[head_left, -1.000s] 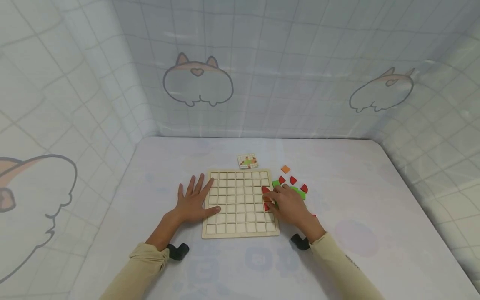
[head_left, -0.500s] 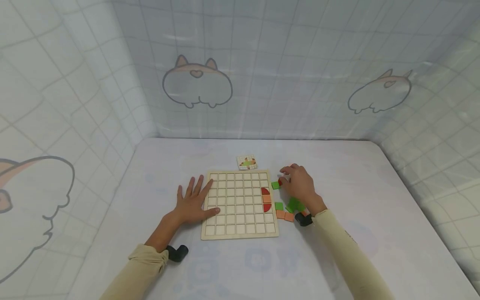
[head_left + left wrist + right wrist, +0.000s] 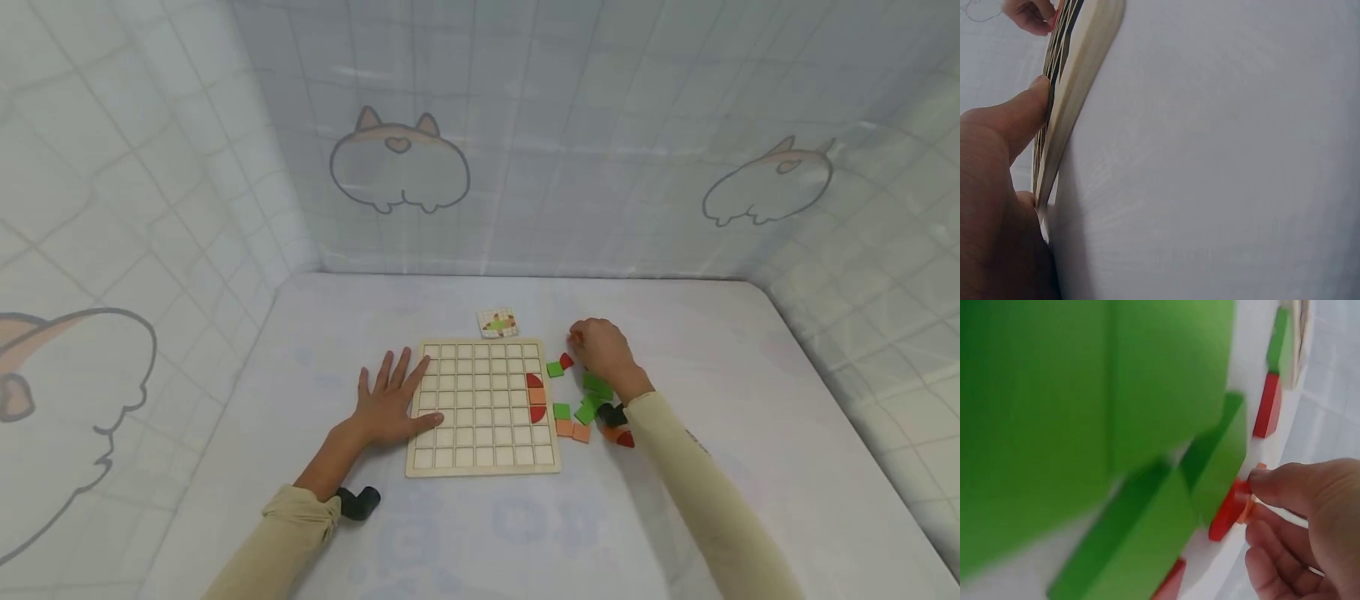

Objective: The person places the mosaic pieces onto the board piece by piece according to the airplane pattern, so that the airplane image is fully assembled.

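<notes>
My left hand (image 3: 386, 412) lies spread over the left edge of a wooden grid board (image 3: 480, 472), its thumb over the squares; the left wrist view shows that thumb (image 3: 1025, 109) at the rim. Along the board's right column sit two red quarter-round pieces, one at the top (image 3: 534, 381), with an orange square tile (image 3: 537, 396) between them. Beyond the board's upper right, my right hand (image 3: 603, 348) has its thumb and fingers on another orange tile (image 3: 1247, 509), pinching it. A red piece (image 3: 1227, 512) stands right beside that tile.
A small pattern card (image 3: 497, 322) lies behind the board. Right of the board are loose green tiles (image 3: 562, 411), orange tiles (image 3: 581, 432) and red pieces (image 3: 566, 361). Black wrist-camera mounts (image 3: 360, 503) show below the hands, and patterned walls surround the white table.
My right hand has left the board's right column, where an orange tile now shows between the red pieces, and moved up and right to the other orange tile. The left hand stays in place.
</notes>
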